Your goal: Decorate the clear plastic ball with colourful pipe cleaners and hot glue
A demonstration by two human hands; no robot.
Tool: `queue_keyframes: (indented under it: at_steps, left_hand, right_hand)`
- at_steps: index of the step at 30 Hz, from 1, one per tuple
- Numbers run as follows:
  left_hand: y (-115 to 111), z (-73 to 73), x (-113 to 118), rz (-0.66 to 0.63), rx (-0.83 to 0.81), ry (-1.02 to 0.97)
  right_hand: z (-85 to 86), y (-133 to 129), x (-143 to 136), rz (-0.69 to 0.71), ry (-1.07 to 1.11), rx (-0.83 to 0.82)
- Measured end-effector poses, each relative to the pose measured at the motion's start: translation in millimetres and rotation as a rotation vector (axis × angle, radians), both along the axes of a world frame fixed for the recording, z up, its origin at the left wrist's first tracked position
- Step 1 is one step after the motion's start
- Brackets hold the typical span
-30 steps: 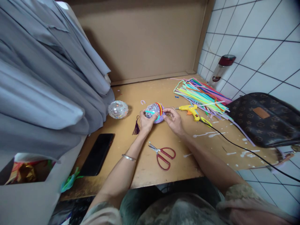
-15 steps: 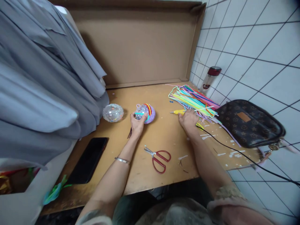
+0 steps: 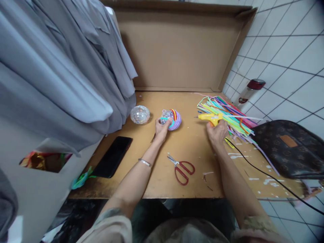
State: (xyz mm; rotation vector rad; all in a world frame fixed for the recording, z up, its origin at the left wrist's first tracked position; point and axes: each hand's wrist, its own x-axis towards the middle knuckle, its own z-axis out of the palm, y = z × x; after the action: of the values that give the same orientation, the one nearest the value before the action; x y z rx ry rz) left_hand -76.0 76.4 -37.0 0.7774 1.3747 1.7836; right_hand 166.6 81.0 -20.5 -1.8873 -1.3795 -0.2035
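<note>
My left hand [image 3: 162,130] is closed on a clear faceted ball [image 3: 177,122] partly wrapped in purple, red, yellow and turquoise strands. My right hand [image 3: 218,132] grips the handle of a yellow glue gun [image 3: 209,117], whose nozzle points left toward the ball, some way apart from it. A pale glue stick sticks out of the gun's rear, over a bundle of coloured pipe cleaners [image 3: 236,118]. Another clear ball [image 3: 140,114] rests to the left of my left hand. Red-handled scissors [image 3: 182,169] lie open on the table between my forearms.
A black phone [image 3: 113,157] lies at the left near grey cloth [image 3: 76,77]. Cardboard [image 3: 174,50] stands at the back. A bottle [image 3: 249,92], a brown bag [image 3: 291,148] and a black cable [image 3: 255,172] are at the right. Glue bits dot the table.
My right hand has closed round the glue gun's handle and raised it upright, where before it lay over the gun. The view has shifted, so everything appears farther right. My left hand still holds the wrapped ball.
</note>
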Motion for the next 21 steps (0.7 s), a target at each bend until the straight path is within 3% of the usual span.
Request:
queue_keyframes:
  at_steps: [6,12,21]
  left_hand:
    - [-0.1,-0.2,0.5,-0.014,-0.011,-0.016]
    - [-0.5,0.8,1.9,-0.018,-0.032,-0.018]
    - [2.7,-5.3,1.4,-0.021,-0.056,0.029]
  right_hand:
    - [-8.7,-9.4,-38.5,0.235,0.131,0.164]
    - [-15.9,-17.6,-49.5,0.321,0.061,0.236]
    - [-4.9,-24.7,-50.5,0.298,-0.015,0.024]
